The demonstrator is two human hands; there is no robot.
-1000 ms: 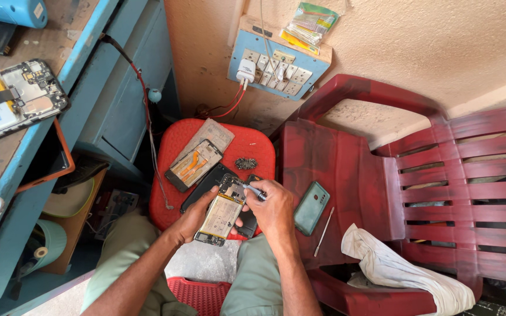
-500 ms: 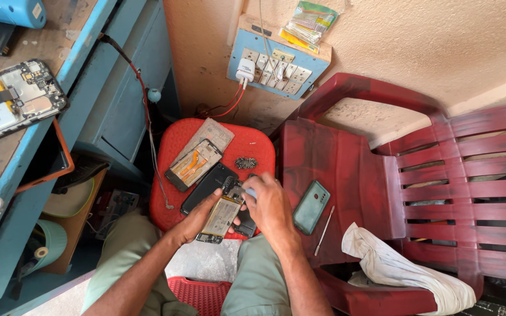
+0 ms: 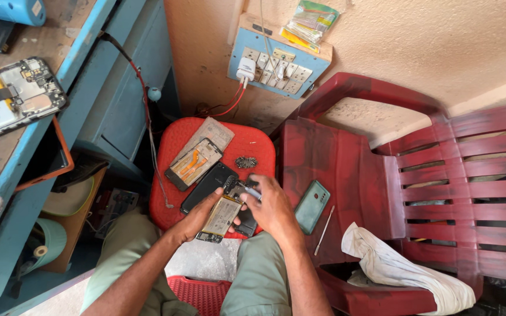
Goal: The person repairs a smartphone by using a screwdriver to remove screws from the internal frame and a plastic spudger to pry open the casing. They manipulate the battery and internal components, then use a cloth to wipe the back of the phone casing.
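I look down at a red stool (image 3: pixel 253 143) in the middle of the frame; on it lies an opened phone (image 3: pixel 221 215) with its back off, so its yellow battery and small parts show; my left hand (image 3: pixel 197 217) holds the phone's left edge, fingers curled around it to keep it from sliding; my right hand (image 3: pixel 270 208) sits just right of the phone, and its fingers pinch a small silver tool (image 3: pixel 253 193) whose tip points at the top end of the phone; I cannot tell if the tip touches the parts or not; I judge that I am in the middle of working on the top inside of the phone, picking at something small there; the next move calls for a slow, light push with the tool tip, while the left hand keeps the phone flat and steady; just above the phone lie a black phone (image 3: pixel 208 186) and another opened phone (image 3: pixel 193 164), both on the stool; a small pile of tiny parts (image 3: pixel 246 162) sits near the stool's upper right; a teal phone cover (image 3: pixel 312 206) and a thin stick (image 3: pixel 324 229) rest on the red chair (image 3: pixel 417 169) to the right; a white cloth (image 3: pixel 405 272) lies at the lower right.
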